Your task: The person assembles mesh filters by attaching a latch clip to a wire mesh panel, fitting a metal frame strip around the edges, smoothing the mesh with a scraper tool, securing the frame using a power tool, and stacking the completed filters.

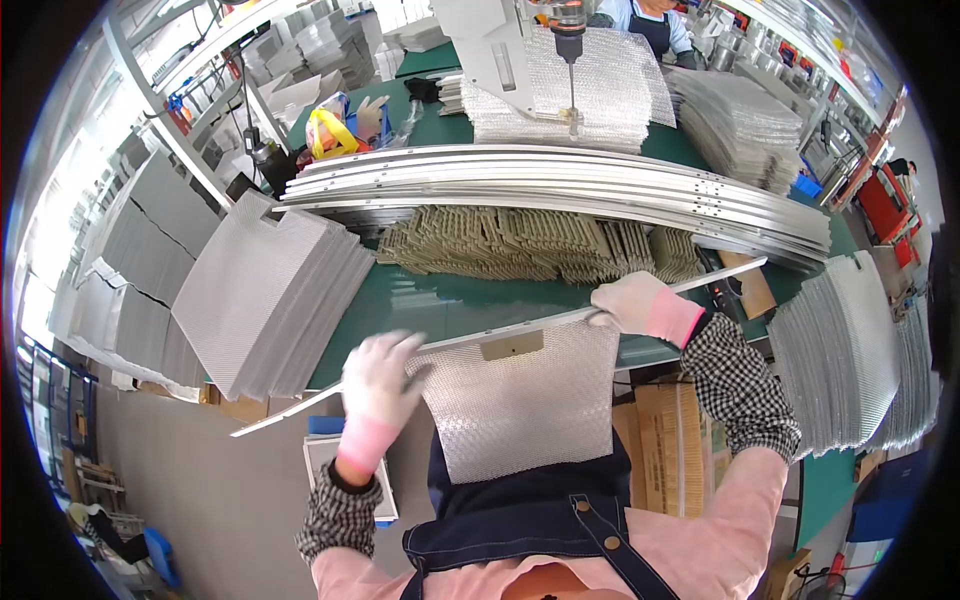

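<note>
A long, thin metal strip (470, 335) runs slantwise across the table's front edge, its left end lower than its right. Below it hangs a silvery mesh panel (520, 405) with a rectangular grey plate (512, 345) at its top edge, resting against the apron. My right hand (635, 303), in a white and pink glove, is closed on the strip near the panel's top right corner. My left hand (378, 395), gloved alike and slightly blurred, is over the strip left of the panel, thumb apart from the fingers. Whether it touches the strip is unclear.
Long metal rails (560, 175) lie across the green table (390, 310), behind a row of grey-brown folded pieces (500, 245). Panel stacks stand at left (265, 290) and right (835, 350). A drill-like tool (568, 45) hangs ahead; a person (655, 25) is beyond.
</note>
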`<state>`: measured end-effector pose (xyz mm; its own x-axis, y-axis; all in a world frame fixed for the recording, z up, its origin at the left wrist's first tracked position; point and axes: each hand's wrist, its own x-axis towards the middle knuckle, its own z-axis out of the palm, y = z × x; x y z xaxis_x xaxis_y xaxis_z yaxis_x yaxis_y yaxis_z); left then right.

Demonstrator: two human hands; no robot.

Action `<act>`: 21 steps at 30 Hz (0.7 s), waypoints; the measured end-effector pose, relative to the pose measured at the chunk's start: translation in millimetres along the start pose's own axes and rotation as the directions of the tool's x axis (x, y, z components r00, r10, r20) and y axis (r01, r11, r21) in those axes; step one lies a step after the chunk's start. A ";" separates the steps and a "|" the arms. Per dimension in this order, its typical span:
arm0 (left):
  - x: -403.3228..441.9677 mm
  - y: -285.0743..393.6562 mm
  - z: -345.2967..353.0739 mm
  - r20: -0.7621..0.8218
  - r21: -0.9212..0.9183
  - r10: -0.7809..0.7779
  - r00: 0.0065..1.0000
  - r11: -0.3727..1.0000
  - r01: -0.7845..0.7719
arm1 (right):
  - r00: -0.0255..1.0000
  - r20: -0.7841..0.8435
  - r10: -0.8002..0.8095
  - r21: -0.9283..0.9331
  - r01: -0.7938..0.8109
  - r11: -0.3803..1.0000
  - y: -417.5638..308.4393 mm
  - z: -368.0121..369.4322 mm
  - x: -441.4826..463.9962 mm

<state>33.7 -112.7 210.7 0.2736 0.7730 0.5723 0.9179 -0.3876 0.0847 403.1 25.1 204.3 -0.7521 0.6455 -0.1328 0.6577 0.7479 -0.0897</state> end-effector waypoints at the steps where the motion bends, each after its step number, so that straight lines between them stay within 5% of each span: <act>1: 15.9 8.1 6.6 0.006 0.028 0.088 0.996 0.996 -0.088 | 0.999 -0.002 -0.032 0.008 0.032 0.999 -3.3 -5.2 4.6; 4: 2.8 -12.2 58.9 0.405 -0.172 -0.035 0.914 0.979 0.114 | 0.991 0.065 -0.116 0.099 0.109 0.989 0.1 -12.7 1.8; 7: 4.5 -20.2 52.1 0.483 -0.233 -0.062 0.873 0.952 0.197 | 0.975 0.134 -0.178 0.098 0.166 0.981 3.6 -13.8 -3.0; 9: 1.0 -20.9 45.5 0.493 -0.257 -0.048 0.869 0.946 0.198 | 0.964 0.208 -0.165 0.095 0.148 0.984 -0.8 -15.1 -3.0; 13: -6.9 -37.2 18.5 0.450 -0.292 -0.107 0.887 0.921 0.259 | 0.982 0.164 -0.092 0.387 0.022 0.922 -18.9 -28.2 2.6; 16: -20.7 -56.8 -2.5 0.493 -0.405 -0.252 0.833 0.781 0.476 | 0.996 0.026 0.090 0.781 -0.076 0.620 -44.1 -37.4 13.6; 21: -37.6 -65.7 -21.8 0.513 -0.397 -0.336 0.790 0.723 0.565 | 0.962 -0.189 0.197 0.839 0.054 0.541 -75.4 -29.2 33.9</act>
<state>-43.1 -127.3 201.4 0.0556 0.9984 0.0049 0.7048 -0.0428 0.7082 326.8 -4.9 235.4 -0.6018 0.7976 0.0415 0.3499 0.3100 -0.8840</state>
